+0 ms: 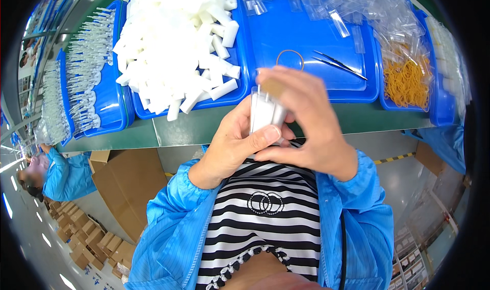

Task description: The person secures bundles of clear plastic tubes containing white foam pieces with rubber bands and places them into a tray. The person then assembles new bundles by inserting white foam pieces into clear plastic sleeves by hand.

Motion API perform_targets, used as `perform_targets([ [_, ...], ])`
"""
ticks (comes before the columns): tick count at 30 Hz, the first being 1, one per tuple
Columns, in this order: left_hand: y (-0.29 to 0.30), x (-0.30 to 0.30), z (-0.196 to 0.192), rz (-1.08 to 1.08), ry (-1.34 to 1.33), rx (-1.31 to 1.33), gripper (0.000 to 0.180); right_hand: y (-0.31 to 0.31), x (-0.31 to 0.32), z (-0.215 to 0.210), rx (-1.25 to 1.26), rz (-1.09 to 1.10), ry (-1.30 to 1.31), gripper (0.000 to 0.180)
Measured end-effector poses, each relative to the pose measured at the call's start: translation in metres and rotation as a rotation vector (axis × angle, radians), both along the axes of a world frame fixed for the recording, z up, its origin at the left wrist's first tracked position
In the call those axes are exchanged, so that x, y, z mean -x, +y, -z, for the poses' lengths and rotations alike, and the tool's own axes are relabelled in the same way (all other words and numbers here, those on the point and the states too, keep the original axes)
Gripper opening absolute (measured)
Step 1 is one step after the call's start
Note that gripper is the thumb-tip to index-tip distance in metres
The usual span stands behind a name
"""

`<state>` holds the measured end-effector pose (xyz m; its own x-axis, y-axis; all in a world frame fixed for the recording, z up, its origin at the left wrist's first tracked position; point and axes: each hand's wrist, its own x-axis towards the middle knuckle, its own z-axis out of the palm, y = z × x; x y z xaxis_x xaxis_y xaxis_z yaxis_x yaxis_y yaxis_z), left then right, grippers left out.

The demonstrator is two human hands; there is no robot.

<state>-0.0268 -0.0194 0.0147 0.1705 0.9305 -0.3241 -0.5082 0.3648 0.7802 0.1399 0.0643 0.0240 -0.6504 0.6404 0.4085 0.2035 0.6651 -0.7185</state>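
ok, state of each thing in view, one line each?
left hand: gripping the small clear bag of white pieces
right hand: closed on the bag's top
blue tray: heaped with white foam pieces
loose rubber band: flat on blue lid
tweezers: lying unused

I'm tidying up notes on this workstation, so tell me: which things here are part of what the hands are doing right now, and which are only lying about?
In hand:
left hand and right hand, both gripping the small bundle of white pieces
heap of white pieces, the same kind, in its blue tray

Lying about:
tweezers
single rubber band
bin of yellow rubber bands
clear bags
cardboard box
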Motion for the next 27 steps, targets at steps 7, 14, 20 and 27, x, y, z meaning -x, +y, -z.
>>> perform_targets([
  [7,0.008,0.006,-0.001,-0.015,-0.027,0.057,0.059,0.06,-0.022,0.026,-0.327,0.352,-0.273,0.03],
  [14,0.01,0.005,-0.002,-0.062,0.086,0.05,0.034,0.07,0.006,0.044,-0.46,0.28,-0.376,0.019],
  [20,0.007,0.006,0.0,-0.227,0.271,-0.123,0.032,0.042,0.002,0.003,0.187,0.316,-0.078,0.008],
  [27,0.019,-0.002,0.005,-0.418,0.328,-0.268,0.023,-0.002,0.001,-0.017,0.38,0.052,0.133,0.013],
])
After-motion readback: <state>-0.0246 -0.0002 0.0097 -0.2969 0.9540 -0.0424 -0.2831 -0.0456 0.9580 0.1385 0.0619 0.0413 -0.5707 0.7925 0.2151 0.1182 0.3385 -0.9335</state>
